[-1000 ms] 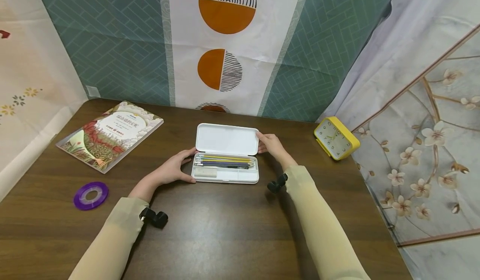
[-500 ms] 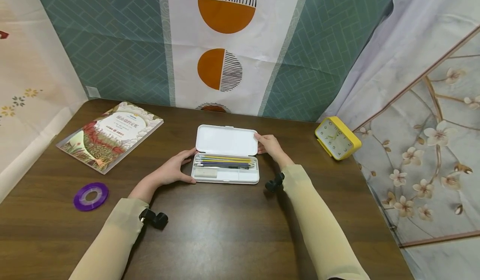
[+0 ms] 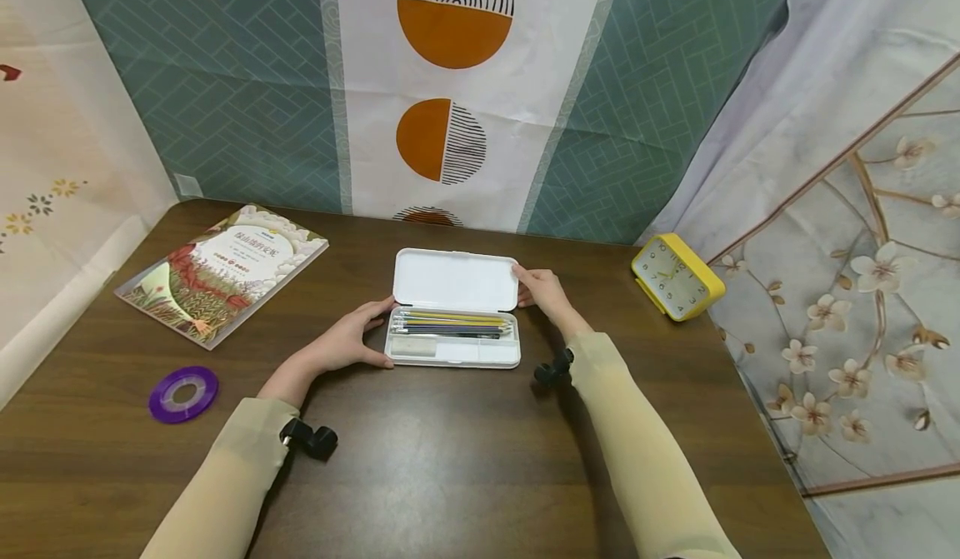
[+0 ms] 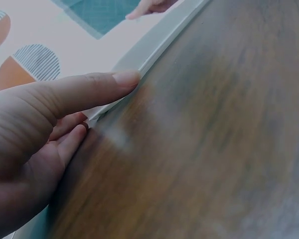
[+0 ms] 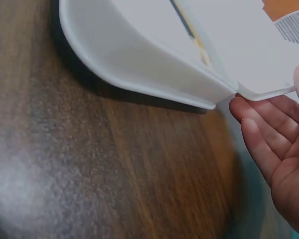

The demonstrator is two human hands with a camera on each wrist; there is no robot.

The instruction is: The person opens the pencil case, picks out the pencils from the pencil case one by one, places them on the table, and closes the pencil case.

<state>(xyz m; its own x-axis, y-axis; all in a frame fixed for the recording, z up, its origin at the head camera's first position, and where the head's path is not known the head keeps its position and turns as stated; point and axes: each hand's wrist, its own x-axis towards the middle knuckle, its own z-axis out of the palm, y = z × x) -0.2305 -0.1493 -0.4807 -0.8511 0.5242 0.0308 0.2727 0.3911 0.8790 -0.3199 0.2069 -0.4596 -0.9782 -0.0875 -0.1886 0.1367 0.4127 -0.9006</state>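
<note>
A white pencil case (image 3: 453, 354) lies with its lid (image 3: 454, 280) raised at the middle of the table. Several pencils (image 3: 452, 323) fill its back compartment, and a whitish eraser-like block (image 3: 413, 346) sits at the front left. My left hand (image 3: 347, 342) grips the case's left end, thumb on the front corner and fingers toward the back. In the left wrist view, that thumb (image 4: 94, 89) presses the case's edge. My right hand (image 3: 546, 294) holds the lid's right edge, thumb above. Its fingers (image 5: 269, 122) lie beneath the lid in the right wrist view.
On the brown table (image 3: 450, 467), an illustrated book (image 3: 225, 272) lies at the back left. A purple ring-shaped roll (image 3: 167, 398) is nearer on the left. At the back right stands a yellow alarm clock (image 3: 678, 276). Patterned cloth (image 3: 457, 159) hangs behind the table.
The lid's top edge dips very slightly compared with one second ago, with my right hand staying on it. My left hand keeps its place on the case.
</note>
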